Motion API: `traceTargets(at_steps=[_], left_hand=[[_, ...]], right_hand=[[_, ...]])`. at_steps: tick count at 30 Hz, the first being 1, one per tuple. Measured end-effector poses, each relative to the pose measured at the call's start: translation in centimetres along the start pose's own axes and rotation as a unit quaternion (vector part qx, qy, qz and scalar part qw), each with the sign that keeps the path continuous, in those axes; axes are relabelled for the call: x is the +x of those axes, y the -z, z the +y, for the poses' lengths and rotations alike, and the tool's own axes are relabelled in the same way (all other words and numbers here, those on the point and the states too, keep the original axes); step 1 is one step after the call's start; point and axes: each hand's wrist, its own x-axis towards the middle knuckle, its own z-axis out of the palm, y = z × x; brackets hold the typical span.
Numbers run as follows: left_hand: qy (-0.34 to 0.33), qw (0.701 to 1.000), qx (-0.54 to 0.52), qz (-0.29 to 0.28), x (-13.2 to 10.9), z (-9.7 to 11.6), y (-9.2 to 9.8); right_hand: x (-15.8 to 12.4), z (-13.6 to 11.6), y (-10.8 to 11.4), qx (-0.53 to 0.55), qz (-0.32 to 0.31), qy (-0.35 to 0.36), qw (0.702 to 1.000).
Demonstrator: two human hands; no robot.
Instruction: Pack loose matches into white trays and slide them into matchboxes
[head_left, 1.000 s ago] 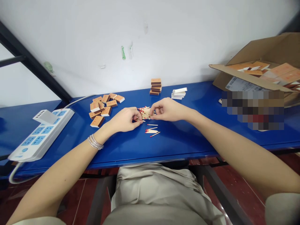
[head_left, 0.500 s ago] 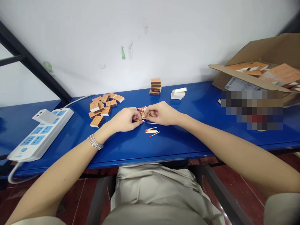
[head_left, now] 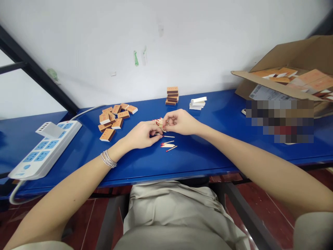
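Blue table [head_left: 208, 152], left hand [head_left: 142, 133] and right hand [head_left: 180, 122] pinching one match bundle [head_left: 159, 123], one carton [head_left: 299, 55]

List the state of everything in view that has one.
left hand, pinched on match bundle
right hand, pinched on same bundle
match bundle, held between both hands
loose matches, lying on blue table
matchbox pile, scattered, closed
matchbox stack, upright
white tray stack, stacked
cardboard box, flaps open
power strip, white adapter on it

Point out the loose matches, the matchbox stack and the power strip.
loose matches [head_left: 168, 145], head view, middle of the little pile
matchbox stack [head_left: 172, 96], head view, front of the stack
power strip [head_left: 44, 149], head view, its socket face
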Motion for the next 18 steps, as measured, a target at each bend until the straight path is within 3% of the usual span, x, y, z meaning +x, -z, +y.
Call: traceTargets(at_steps=[8,18], left_hand=[[-0.009,1.000,-0.008,-0.007,0.2,-0.1,-0.9],[-0.013,0.999,0.008,-0.043,0.0,0.9,0.0]], right_hand=[[0.1,-0.3,0.4,0.036,0.018,-0.025,0.999],[0.1,0.0,0.7,0.016,0.038,-0.014,0.999]])
